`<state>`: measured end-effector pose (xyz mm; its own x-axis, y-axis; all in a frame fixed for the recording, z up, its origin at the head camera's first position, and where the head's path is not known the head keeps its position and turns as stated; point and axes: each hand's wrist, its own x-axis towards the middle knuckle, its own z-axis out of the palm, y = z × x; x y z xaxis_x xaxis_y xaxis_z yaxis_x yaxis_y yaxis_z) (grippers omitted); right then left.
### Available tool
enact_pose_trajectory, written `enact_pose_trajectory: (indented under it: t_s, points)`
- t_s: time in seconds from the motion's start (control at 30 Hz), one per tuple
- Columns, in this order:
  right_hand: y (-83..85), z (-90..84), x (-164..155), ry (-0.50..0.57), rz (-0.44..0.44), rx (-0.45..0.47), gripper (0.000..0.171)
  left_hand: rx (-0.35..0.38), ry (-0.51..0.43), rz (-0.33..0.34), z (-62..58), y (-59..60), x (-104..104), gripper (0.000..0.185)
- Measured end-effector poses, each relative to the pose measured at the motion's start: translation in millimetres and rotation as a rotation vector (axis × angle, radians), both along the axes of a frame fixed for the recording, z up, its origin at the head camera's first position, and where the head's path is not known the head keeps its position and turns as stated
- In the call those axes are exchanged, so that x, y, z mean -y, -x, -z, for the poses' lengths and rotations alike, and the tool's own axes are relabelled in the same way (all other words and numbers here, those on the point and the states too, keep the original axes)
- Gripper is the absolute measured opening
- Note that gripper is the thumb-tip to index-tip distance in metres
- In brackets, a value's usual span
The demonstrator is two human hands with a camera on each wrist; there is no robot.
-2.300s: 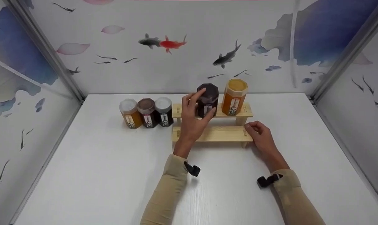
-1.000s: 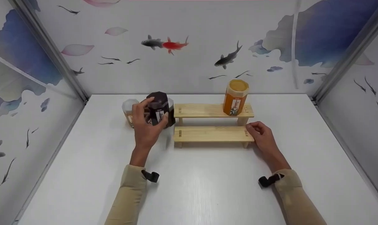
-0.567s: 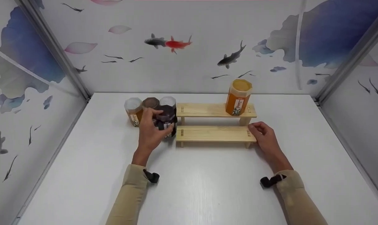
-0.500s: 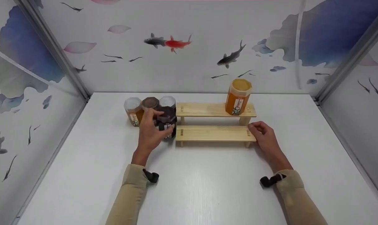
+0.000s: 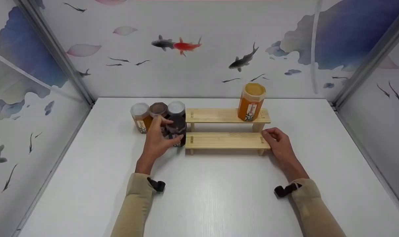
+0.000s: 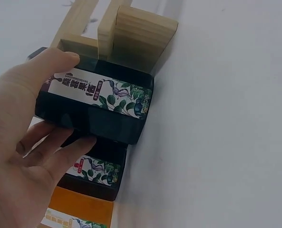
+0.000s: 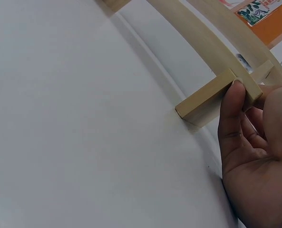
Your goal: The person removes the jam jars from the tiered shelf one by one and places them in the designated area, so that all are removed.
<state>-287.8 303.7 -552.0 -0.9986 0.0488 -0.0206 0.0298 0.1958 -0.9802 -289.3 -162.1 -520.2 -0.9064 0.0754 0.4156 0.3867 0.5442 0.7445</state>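
My left hand [image 5: 156,140] has thumb and fingers around a dark octagonal jar [image 5: 177,123] with a dark lid. The jar stands upright left of the wooden two-step shelf [image 5: 225,141], close against its end. In the left wrist view, the thumb lies over the white label [image 6: 91,92] and the fingertips are at the opposite side. My right hand [image 5: 278,143] pinches the right end of the lower step; the right wrist view shows the thumb on the board's end [image 7: 247,90]. An amber jar [image 5: 252,103] with a yellow lid stands on the upper step, at its right.
Behind the left hand, a row holds an amber jar [image 5: 140,117] with a whitish lid, a dark jar [image 5: 158,109] with a brown lid and a dark jar [image 5: 176,107] with a white lid. Printed walls enclose the white table [image 5: 206,194].
The left hand has carried the dark jar from the upper step down to the table left of the shelf; lately it shifted slightly toward the front. The right hand has kept its place.
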Motion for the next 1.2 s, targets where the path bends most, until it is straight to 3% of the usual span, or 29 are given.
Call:
enact_pose_trajectory:
  t_s: [0.4,0.8,0.9,1.07,1.2]
  points:
    - [-2.3,-3.5,3,-0.044,0.030,-0.007,0.047,0.033,0.012,-0.018,-3.3,-3.4,-1,0.061]
    - [-1.3,-1.9,2,0.018,0.069,0.018,0.048,0.063,-0.011,0.015,-8.3,-3.3,-4,0.061]
    - [-1.1,-4.2,3,0.026,0.068,0.028,0.047,0.009,0.003,-0.009,-14.4,-4.9,-6,0.055]
    - [-2.2,-6.8,4,0.044,0.078,0.054,0.039,-0.168,0.044,-0.074,-30.2,-10.9,-22,0.045]
    - [-1.4,-4.0,3,0.052,0.075,0.055,0.039,-0.238,0.049,-0.050,-41.2,-17.3,-47,0.038]
